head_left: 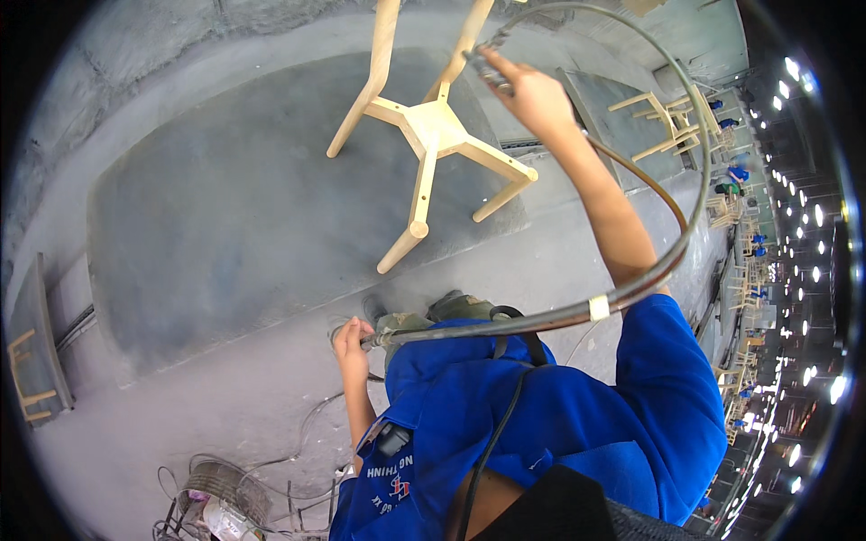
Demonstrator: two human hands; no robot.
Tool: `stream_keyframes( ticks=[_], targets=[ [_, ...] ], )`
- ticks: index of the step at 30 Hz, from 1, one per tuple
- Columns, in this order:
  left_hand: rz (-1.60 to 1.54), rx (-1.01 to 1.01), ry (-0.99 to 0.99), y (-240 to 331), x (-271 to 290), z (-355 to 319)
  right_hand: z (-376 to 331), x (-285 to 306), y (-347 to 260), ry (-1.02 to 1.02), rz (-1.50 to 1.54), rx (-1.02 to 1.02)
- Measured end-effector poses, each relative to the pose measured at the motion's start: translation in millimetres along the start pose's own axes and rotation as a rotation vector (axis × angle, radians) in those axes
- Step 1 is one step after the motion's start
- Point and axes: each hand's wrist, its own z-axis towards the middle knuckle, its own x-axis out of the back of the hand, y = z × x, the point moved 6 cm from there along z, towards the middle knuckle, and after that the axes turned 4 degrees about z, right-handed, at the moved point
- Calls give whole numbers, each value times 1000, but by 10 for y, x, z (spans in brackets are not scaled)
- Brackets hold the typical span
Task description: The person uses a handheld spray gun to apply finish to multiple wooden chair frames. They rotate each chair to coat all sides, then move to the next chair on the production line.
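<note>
My right hand (537, 99) is raised at the upper middle, fingers wrapped round a metal spray gun (487, 70). From the gun a grey hose (699, 189) arcs to the right and sweeps back past my body, with a brownish hose (663, 194) beside it. Low in front of my body, my left hand (350, 343) is closed on the grey hose near my waist. A pale wooden chair frame (433, 126) without a seat panel stands ahead, left of the gun and apart from both hands. Its upper end runs out of view.
A broad grey board (198, 207) lies behind and beneath the chair frame, blurred by haze. Wooden chair frames (672, 126) stand at the right, and another wooden frame (25, 379) at the far left. A bucket (239, 491) with thin hoses sits at lower left. People in blue work far right.
</note>
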Motion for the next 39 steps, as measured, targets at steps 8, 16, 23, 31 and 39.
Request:
stream_keyframes(
  ticks=[8,16,23,31,39],
  targets=[
    [-50,34,139,55,91,-205,-111,-110,-325,-232,381,-167],
    [1,-258,-23,509,-350,-45,445,1413,-528,286,512,70],
    [-177,-197,-131,624,-539,-23,879,1407,-1424,132,290,248],
    [-182,-433,-133,996,-700,-382,1267,1292,-806,-47,708,28],
    [-95,-443,-196,1393,-957,-517,1158,1435,1105,262,742,-379]
  ],
)
